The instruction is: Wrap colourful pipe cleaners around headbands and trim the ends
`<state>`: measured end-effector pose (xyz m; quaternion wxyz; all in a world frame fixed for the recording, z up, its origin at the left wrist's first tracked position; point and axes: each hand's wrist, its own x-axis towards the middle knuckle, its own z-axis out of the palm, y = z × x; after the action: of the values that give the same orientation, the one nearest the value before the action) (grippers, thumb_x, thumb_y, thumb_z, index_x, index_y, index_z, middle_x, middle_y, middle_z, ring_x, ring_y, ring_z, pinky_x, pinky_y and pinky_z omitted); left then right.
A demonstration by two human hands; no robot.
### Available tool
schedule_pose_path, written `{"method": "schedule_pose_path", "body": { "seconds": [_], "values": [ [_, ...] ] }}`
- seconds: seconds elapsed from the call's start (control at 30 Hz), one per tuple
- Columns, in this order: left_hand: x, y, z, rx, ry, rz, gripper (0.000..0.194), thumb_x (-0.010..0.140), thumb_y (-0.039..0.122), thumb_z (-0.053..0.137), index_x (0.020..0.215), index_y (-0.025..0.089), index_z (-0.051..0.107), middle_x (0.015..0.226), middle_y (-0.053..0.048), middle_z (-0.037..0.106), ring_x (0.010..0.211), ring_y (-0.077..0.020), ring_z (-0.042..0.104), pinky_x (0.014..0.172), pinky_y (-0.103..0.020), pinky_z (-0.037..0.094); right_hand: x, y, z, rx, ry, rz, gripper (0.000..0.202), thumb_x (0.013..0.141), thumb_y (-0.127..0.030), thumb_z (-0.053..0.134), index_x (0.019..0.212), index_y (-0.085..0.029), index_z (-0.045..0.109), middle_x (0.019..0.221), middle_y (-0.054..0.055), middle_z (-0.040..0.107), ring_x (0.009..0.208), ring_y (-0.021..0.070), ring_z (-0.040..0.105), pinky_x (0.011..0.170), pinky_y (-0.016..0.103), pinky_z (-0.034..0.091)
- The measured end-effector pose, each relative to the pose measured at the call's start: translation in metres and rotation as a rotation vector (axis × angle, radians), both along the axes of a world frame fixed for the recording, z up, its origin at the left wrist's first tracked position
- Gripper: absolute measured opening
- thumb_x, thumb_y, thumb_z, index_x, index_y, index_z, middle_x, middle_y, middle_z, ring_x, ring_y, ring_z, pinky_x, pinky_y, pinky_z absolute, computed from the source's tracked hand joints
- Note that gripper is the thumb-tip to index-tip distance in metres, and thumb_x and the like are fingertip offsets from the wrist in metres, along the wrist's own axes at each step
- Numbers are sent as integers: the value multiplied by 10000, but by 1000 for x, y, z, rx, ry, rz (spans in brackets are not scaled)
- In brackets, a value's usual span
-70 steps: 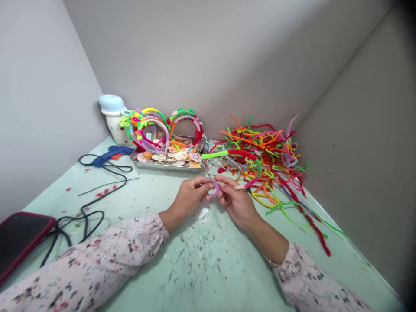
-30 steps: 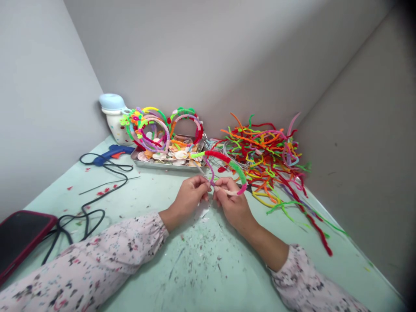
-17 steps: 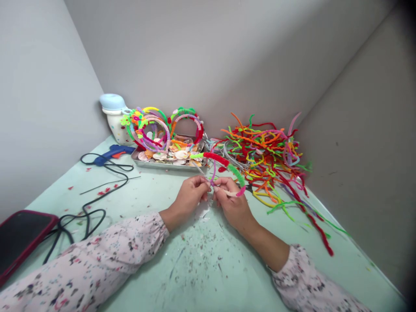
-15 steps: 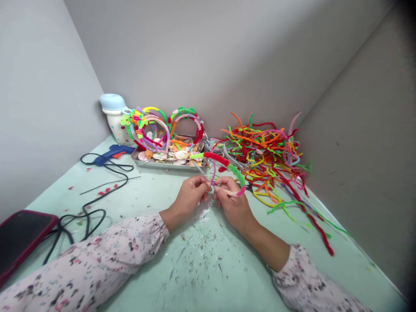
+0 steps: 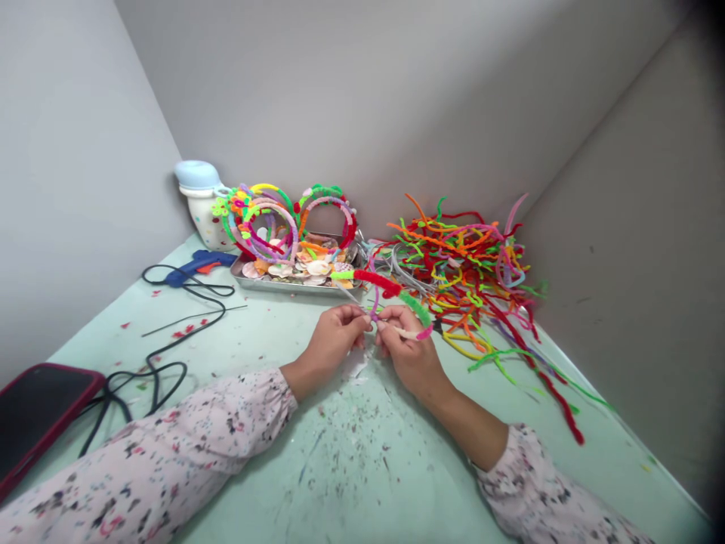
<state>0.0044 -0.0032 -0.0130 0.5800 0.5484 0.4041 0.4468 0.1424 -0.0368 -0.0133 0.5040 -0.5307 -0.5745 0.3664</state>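
Over the middle of the table, both hands meet at a headband (image 5: 416, 306) wrapped in bands of lime, red, green, pink and pale fuzzy pipe cleaner. Thumb and fingers of my left hand (image 5: 335, 336) are pinched at a purple pipe cleaner (image 5: 374, 297), whose free end stands up between the hands. My right hand (image 5: 412, 355) is closed on the pale end of the headband, its fingertips close to the left ones. The wrapped arc curves up and to the left above the hands. Fingers hide the exact spot where purple meets headband.
Behind the hands, a metal tray (image 5: 294, 287) holds shells and several finished headbands (image 5: 277, 227). Tangled pipe cleaners (image 5: 453, 249) lie at right. A blue glue gun (image 5: 201, 264), black cord (image 5: 164, 340), phone (image 5: 42, 415) and lidded cup (image 5: 207, 215) are at left.
Both hands stay pinched at the same spot, with only slight finger movement. The whole view has shifted a little, and the headband's tilt is almost the same.
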Motion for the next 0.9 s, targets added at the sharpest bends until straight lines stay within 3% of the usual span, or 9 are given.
{"method": "schedule_pose_path", "body": {
  "seconds": [0.3,0.63,0.9],
  "values": [
    [-1,-1,1,10,9,7,168,747,289,587,666,153,531,473,43,482,441,-83,413,480,-227,306,1,1,-3,20,-25,9,97,830,-274,477,905,-226,517,627,-41,557,513,126,504,508,241,405],
    [-1,0,1,18,45,16,171,709,193,557,560,159,481,461,44,439,444,-77,388,482,-233,292,3,-7,-1,95,-246,24,147,810,-192,468,930,-238,539,713,-26,604,597,140,532,569,246,388],
    [1,-1,1,-26,-8,-14,142,751,274,586,704,144,552,491,35,488,456,-82,419,489,-229,312,3,-1,-8,48,-112,-4,121,854,-295,455,917,-230,537,634,-30,563,532,141,507,515,251,380]
  ]
}}
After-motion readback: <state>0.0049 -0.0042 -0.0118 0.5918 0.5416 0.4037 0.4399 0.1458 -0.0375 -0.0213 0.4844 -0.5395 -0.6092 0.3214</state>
